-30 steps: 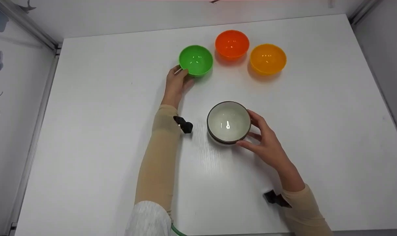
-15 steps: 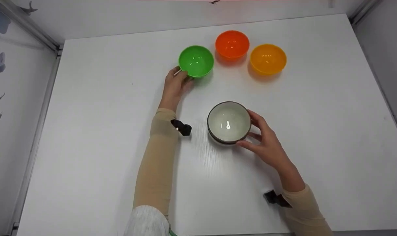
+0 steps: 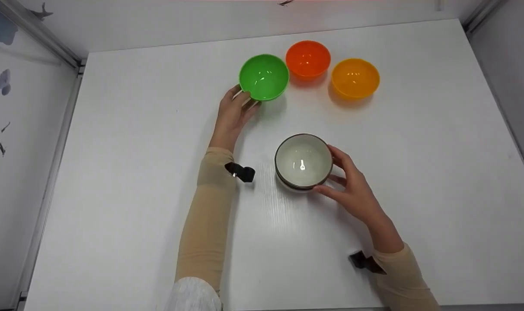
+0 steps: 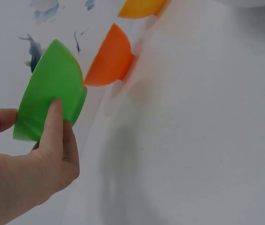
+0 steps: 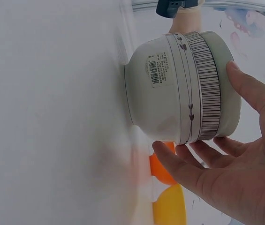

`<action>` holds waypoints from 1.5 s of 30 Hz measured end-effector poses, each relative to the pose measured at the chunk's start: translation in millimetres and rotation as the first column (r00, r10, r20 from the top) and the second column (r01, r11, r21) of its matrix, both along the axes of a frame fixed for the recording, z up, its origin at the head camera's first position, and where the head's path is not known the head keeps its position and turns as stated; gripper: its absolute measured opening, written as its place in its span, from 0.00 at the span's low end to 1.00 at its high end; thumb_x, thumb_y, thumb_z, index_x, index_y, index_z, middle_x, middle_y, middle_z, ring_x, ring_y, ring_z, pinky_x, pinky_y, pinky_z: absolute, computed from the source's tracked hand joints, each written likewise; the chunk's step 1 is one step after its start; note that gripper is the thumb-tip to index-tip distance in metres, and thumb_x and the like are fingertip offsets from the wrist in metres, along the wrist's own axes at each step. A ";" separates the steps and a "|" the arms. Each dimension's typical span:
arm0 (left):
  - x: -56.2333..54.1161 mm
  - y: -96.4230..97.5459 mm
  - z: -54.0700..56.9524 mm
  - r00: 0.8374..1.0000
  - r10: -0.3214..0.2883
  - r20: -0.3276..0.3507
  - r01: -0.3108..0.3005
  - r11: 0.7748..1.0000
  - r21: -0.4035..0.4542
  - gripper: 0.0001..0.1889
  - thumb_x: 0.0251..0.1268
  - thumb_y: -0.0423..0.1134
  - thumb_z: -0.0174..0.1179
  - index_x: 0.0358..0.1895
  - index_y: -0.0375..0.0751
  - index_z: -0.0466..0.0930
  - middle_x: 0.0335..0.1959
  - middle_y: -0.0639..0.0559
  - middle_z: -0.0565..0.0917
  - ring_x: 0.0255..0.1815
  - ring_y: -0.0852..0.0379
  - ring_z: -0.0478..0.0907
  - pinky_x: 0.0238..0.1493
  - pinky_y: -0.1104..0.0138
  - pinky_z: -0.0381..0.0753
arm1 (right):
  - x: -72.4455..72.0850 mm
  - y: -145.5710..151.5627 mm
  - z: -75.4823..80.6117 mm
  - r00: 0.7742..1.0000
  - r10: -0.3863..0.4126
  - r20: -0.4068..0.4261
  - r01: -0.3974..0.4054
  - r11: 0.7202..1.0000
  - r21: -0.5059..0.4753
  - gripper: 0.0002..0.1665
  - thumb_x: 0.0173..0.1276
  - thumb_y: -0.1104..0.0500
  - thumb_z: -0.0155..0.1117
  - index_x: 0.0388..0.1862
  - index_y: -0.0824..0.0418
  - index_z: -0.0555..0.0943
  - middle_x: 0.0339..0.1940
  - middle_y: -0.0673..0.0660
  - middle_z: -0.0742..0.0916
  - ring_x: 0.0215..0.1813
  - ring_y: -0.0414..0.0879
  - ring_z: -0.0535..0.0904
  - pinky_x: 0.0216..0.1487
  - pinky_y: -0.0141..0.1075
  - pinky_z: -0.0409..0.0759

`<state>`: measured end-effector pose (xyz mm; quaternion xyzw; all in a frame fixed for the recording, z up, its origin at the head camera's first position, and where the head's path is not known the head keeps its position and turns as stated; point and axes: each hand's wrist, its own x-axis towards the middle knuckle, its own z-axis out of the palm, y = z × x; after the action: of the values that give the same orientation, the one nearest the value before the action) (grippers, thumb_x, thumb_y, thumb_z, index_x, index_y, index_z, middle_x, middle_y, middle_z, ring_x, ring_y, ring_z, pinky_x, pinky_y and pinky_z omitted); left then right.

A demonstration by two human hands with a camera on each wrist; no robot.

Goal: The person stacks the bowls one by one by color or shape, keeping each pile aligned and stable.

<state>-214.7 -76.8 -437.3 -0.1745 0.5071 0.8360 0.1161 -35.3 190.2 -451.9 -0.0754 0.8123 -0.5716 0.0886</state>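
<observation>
In the head view, my left hand [image 3: 232, 115] holds a green bowl [image 3: 265, 77] near the back of the table. Its thumb lies at the near-left rim; in the left wrist view the other fingers press the outside of the bowl [image 4: 48, 89], which is tilted and raised off the table. Mid-table, my right hand [image 3: 353, 192] grips the right side of a pale ceramic bowl [image 3: 304, 160] with a dark rim. The right wrist view shows its striped band and barcode label; it looks like two nested bowls [image 5: 155, 110], though the inner one is mostly hidden.
An orange bowl [image 3: 308, 59] stands just right of the green one, its edge very close to it. Farther right is a yellow bowl [image 3: 355, 79]. The white table [image 3: 128, 172] ends at walls at the back and both sides.
My left hand has lifted the green bowl and shifted it slightly right and back, toward the orange bowl. The right hand and ceramic bowl stay put.
</observation>
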 end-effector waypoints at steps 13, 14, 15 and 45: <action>15.3 -1.1 -0.5 0.999 -0.008 -0.035 0.008 1.000 0.002 0.30 0.73 0.32 0.54 0.76 0.38 0.58 0.68 0.39 0.72 0.67 0.44 0.75 0.63 0.63 0.82 | -0.1 -0.1 -0.9 1.000 0.002 -0.006 -0.002 1.000 -0.001 0.57 0.56 0.57 0.79 0.79 0.51 0.57 0.78 0.51 0.67 0.75 0.50 0.66 0.67 0.53 0.78; 16.4 -1.3 -0.7 0.999 -0.012 -0.042 0.012 1.000 -0.007 0.30 0.73 0.33 0.53 0.76 0.38 0.58 0.68 0.39 0.72 0.67 0.44 0.75 0.63 0.63 0.82 | -0.2 -0.2 -1.0 1.000 0.001 -0.006 -0.001 1.000 -0.001 0.57 0.56 0.57 0.79 0.79 0.50 0.57 0.78 0.51 0.67 0.75 0.50 0.66 0.67 0.53 0.78; 17.5 -1.4 -0.8 0.999 -0.018 -0.049 0.017 1.000 -0.014 0.30 0.73 0.33 0.53 0.76 0.38 0.57 0.68 0.40 0.72 0.67 0.44 0.75 0.62 0.64 0.82 | -0.3 -0.3 -0.9 1.000 0.001 -0.006 -0.001 1.000 -0.001 0.57 0.56 0.57 0.79 0.79 0.50 0.57 0.78 0.51 0.67 0.75 0.50 0.66 0.67 0.53 0.78; 55.3 -11.0 8.5 0.983 -0.132 -0.131 0.126 0.991 -0.054 0.29 0.74 0.34 0.54 0.75 0.39 0.60 0.69 0.40 0.71 0.67 0.45 0.75 0.63 0.62 0.81 | -3.3 -2.7 -0.2 1.000 0.000 0.010 0.000 1.000 -0.003 0.56 0.56 0.57 0.79 0.79 0.50 0.57 0.78 0.52 0.67 0.76 0.51 0.66 0.68 0.55 0.77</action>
<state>-159.5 -87.8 -428.8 -0.0874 0.5428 0.8248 0.1318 -38.6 187.5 -452.1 -0.0726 0.8110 -0.5731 0.0925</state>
